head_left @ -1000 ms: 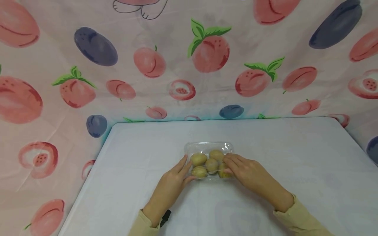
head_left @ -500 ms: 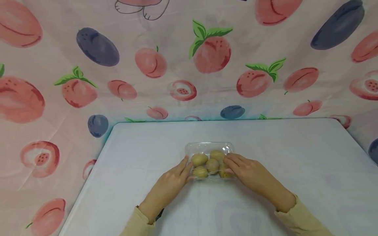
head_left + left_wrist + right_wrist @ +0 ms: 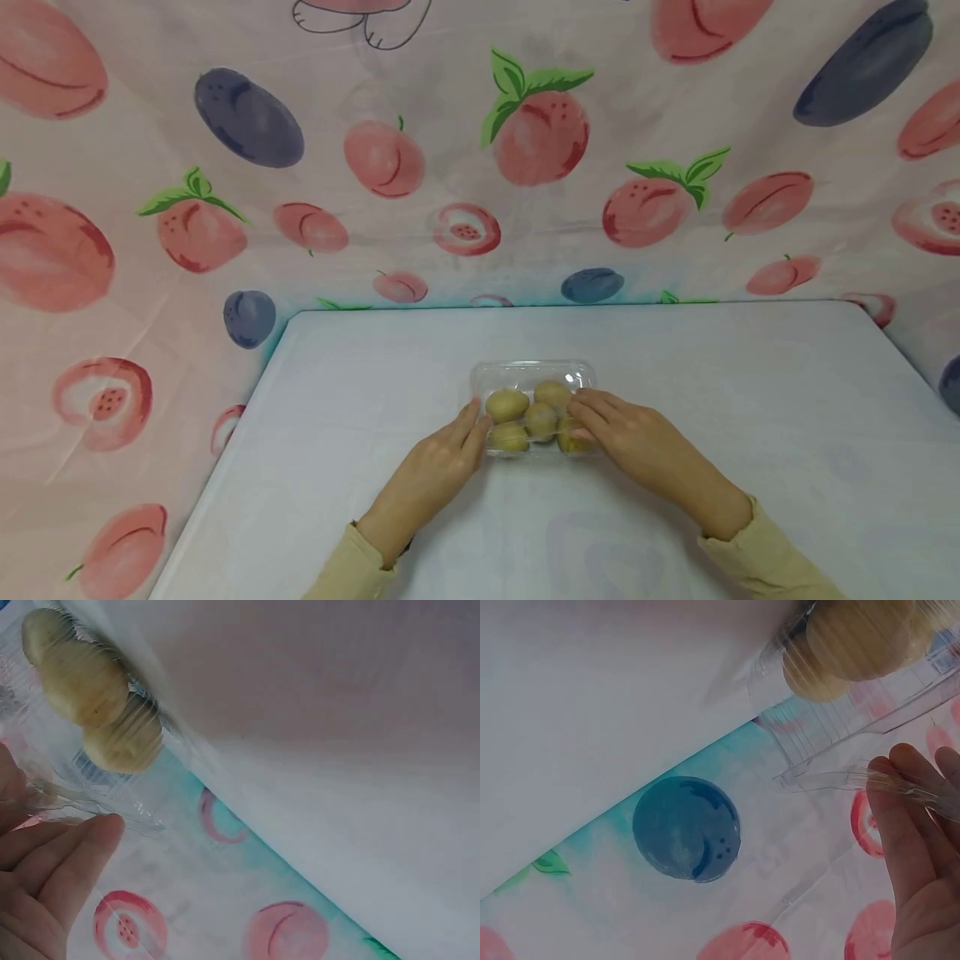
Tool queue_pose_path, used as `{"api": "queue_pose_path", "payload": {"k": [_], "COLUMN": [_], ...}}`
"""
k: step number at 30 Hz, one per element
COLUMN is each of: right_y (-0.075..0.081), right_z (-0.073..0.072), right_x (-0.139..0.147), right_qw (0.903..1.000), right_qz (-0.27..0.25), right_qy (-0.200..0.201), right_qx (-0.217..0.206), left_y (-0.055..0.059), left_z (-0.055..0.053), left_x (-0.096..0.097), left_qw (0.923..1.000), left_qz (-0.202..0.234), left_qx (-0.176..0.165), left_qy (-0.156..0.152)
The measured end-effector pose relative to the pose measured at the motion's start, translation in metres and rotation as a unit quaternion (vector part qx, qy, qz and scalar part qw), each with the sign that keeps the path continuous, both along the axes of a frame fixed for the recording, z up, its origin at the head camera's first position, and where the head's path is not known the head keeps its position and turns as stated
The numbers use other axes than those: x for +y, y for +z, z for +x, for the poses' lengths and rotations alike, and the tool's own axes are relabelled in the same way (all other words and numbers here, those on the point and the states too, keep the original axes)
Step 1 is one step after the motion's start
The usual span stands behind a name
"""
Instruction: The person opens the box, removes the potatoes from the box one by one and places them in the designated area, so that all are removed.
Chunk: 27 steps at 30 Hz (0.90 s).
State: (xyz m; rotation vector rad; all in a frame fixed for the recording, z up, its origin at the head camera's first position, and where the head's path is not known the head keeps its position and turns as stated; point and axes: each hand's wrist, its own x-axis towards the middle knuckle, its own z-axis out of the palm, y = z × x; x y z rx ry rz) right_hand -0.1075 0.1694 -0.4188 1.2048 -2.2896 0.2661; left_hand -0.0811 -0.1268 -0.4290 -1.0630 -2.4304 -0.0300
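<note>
White table [image 3: 720, 383]: straight-fingered left hand [image 3: 438, 461] (9 o'clock) and right hand [image 3: 636, 437] (3 o'clock) apparently steady a clear box [image 3: 528, 374]; next calls for even pressure.

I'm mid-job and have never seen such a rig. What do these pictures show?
No machine here: a person's bare left hand and right hand do the work. The wide picture comes from a camera on the head, the two close ones from cameras on each wrist. On the white table is a clear plastic box holding what look like small potatoes; five show from above. Behind is a fruit-print cloth. Both hands touch the box, one at each end; whether they grip it is unclear.
</note>
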Motion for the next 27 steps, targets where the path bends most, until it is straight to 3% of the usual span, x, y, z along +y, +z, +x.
{"api": "queue_pose_path", "payload": {"k": [9, 20, 27], "right_y": [0.002, 0.010, 0.009], "right_z": [0.000, -0.001, -0.001], "right_x": [0.004, 0.010, 0.012], "right_qw": [0.9998, 0.9988, 0.9984], "right_qz": [-0.008, -0.004, -0.024], "right_qy": [-0.004, -0.017, -0.009], "right_qx": [-0.016, -0.046, -0.051], "left_y": [-0.001, 0.010, 0.012], "left_z": [-0.004, -0.005, -0.008], "left_x": [-0.002, -0.002, -0.003], "left_qw": [0.9989, 0.9982, 0.9938], "left_qz": [0.042, 0.058, 0.099], "left_qx": [0.019, -0.017, -0.046], "left_qy": [-0.012, 0.002, 0.019]}}
